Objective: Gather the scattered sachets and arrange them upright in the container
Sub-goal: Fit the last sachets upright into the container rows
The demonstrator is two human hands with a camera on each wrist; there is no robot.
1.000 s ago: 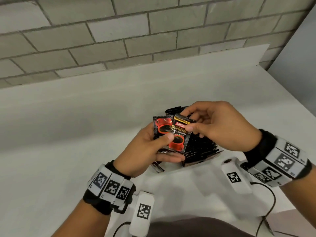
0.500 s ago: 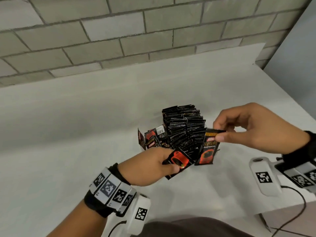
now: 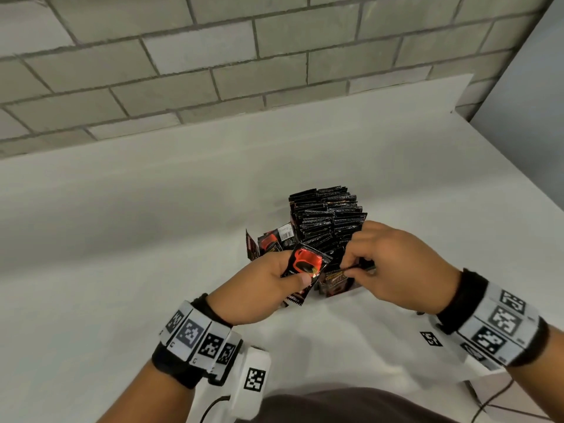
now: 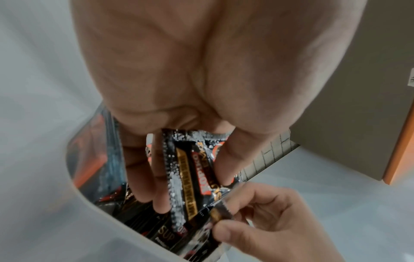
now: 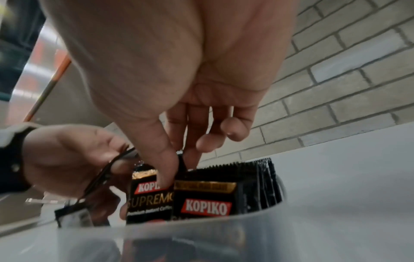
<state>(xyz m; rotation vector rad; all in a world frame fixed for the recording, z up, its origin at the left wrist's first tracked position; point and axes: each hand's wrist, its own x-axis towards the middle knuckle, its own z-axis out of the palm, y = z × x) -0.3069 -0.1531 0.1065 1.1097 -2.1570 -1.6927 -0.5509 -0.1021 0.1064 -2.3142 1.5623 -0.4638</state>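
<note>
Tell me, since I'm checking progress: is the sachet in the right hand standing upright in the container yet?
Nearly. The right hand pinches the sachet's top edge; it stands upright at the front of the packed row.

We cannot make out the container (image 5: pixel 201 235) beneath the fingers: in the right wrist view its clear near wall is a blurred band cut off by the bottom edge, and in the head view the standing sachets (image 3: pixel 328 221) beyond the fingers hide it. The right hand (image 3: pixel 393 267) covers most of the sachet (image 3: pixel 335 280) it pinches, so only that sachet's lower part shows. In the left wrist view the left palm (image 4: pixel 201 62) fills the upper picture, and the sachets left of its fingers (image 4: pixel 134 168) are smeared beyond reading.
</note>
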